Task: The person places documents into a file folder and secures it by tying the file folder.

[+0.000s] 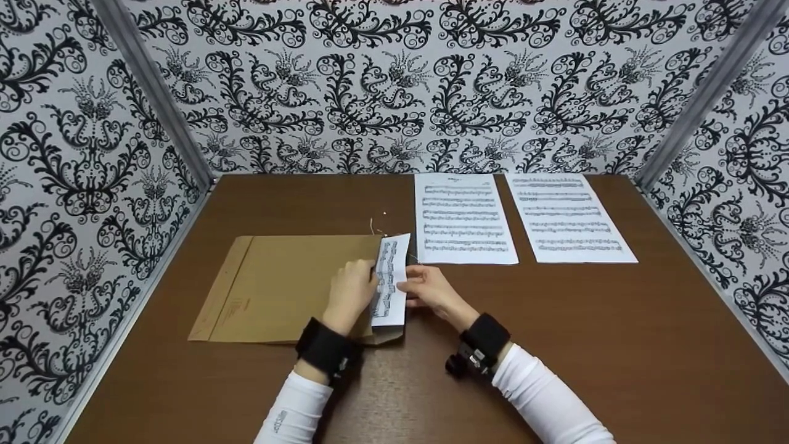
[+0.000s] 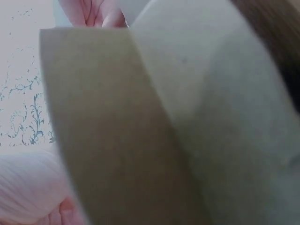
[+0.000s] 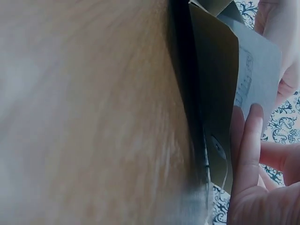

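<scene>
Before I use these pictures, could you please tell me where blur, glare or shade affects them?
Head view: fairly even lighting, with a soft sheen on the near part of the table; left wrist view: the envelope looks out of focus, and the patterned wallpaper is washed out; right wrist view: the table is blurred, with pale glare, and the envelope looks dark.

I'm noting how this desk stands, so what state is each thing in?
Envelope: mouth open.
Nearest sheet: partly inside the envelope, printed side up.
Left loose sheet: flat, printed side up.
Right loose sheet: flat, printed side up.
Left hand: gripping the envelope's open edge.
Right hand: touching the nearest sheet's edge.
</scene>
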`<state>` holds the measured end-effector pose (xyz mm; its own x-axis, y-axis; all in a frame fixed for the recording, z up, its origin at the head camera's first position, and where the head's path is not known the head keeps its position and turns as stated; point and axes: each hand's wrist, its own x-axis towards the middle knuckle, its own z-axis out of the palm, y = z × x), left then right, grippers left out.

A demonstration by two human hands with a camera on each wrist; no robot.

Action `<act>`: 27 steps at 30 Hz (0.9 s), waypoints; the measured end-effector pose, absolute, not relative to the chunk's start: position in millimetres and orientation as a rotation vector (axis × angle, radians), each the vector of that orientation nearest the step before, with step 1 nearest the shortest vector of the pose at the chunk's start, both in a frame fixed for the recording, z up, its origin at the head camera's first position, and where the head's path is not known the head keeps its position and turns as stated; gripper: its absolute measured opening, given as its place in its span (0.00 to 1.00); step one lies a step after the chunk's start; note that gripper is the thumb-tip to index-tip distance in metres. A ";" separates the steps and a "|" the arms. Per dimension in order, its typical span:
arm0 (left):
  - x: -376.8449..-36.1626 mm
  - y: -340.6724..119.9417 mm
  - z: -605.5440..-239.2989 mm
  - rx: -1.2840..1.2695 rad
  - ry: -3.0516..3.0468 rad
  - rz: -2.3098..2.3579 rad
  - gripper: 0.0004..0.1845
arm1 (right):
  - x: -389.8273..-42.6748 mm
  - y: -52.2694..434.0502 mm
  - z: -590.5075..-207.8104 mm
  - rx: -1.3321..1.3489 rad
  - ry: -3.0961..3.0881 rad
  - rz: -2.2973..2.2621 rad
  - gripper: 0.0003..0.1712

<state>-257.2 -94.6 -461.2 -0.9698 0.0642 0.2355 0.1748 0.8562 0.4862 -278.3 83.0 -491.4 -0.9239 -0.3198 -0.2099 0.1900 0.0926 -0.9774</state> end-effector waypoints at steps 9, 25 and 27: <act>-256.5 -97.0 -461.2 -0.186 -2.803 -0.773 0.05 | -282.6 89.7 -491.7 -0.146 2.069 -1.829 0.25; -252.6 -93.7 -458.6 -0.207 -2.807 -0.729 0.05 | -278.1 62.3 -488.2 -0.087 2.044 -1.840 0.25; -252.5 -93.5 -458.2 -0.214 -2.802 -0.729 0.04 | -278.2 60.2 -489.1 -0.087 2.043 -1.846 0.24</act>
